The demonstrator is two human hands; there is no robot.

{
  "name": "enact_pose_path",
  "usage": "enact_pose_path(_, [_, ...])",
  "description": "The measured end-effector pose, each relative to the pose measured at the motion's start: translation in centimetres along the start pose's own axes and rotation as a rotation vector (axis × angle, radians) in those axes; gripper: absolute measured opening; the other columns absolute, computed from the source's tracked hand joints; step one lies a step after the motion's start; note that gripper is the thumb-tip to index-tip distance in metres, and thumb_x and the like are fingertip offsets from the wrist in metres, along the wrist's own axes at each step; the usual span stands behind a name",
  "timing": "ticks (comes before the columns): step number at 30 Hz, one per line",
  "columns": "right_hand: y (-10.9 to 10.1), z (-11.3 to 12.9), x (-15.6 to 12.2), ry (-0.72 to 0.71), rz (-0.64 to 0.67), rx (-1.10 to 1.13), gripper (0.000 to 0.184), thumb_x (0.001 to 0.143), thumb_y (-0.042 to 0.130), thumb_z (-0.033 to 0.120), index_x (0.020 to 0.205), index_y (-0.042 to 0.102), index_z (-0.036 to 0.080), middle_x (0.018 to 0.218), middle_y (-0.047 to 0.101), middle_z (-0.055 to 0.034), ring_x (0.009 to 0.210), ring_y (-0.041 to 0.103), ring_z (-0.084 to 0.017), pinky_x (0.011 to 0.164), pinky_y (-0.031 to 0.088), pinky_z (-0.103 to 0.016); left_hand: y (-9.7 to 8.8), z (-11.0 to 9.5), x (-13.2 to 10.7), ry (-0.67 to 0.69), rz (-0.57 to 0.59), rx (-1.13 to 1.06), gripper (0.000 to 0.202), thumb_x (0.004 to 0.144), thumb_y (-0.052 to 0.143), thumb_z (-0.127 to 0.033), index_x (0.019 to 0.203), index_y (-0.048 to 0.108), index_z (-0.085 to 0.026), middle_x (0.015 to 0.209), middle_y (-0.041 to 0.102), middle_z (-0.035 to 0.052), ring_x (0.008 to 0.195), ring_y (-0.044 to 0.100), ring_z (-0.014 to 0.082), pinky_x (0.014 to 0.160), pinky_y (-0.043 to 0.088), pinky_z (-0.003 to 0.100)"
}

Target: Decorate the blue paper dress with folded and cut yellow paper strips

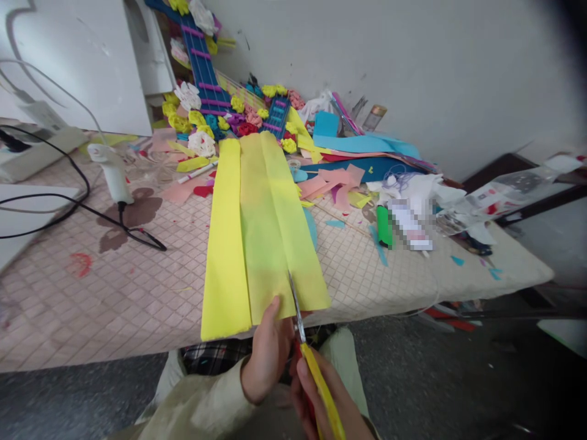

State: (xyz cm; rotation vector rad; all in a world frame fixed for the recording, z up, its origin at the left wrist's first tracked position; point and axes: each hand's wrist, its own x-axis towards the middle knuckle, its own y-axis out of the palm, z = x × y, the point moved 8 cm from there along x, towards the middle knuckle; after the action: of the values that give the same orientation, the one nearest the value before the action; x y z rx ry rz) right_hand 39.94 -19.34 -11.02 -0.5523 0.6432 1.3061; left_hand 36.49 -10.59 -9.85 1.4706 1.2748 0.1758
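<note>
A long sheet of yellow crepe paper (263,244) lies folded in lengthwise panels, its near end reaching over the table's front edge. My left hand (268,351) grips that near end, thumb on top and the other fingers hidden beneath. In my right hand (325,391) is a pair of scissors (316,373) with yellow and red handles. Their blades point away from me and lie along the fold between the middle and right panels, one blade showing on top. A brighter yellow strip (222,263) forms the left side of the paper.
Paper flowers and a blue guitar-shaped piece (206,67) stand against the wall. A white glue gun (111,171) with a black cable is at the left. Blue paper strips (367,144), pink scraps (339,177), a green object (384,226) and a plastic bag (504,192) lie to the right.
</note>
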Motion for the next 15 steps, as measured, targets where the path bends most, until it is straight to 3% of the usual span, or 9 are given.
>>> enact_pose_path(10, [0.28,0.01,0.14,0.019,0.036,0.003,0.068,0.054,0.036,0.082,0.077,0.044,0.018,0.039,0.039,0.0094,0.029,0.027,-0.001,0.029,0.019,-0.011,0.19,0.05,0.04,0.008,0.039,0.033,0.052,0.071,0.054,-0.038,0.117,0.050,-0.014,0.103,0.064,0.0093,0.096,0.058,0.0269,0.080,0.045,0.036])
enact_pose_path(15, [0.40,0.35,0.02,-0.003,0.048,-0.017,0.069,0.055,0.033,0.083,0.075,0.044,0.018,0.039,0.037,0.0097,0.029,0.025,-0.001,0.030,0.019,-0.012,-0.20,0.52,0.11,-0.031,0.046,0.058,0.051,0.072,0.053,-0.040,0.116,0.052,-0.014,0.095,0.067,0.0094,0.086,0.062,0.0267,0.069,0.048,0.033])
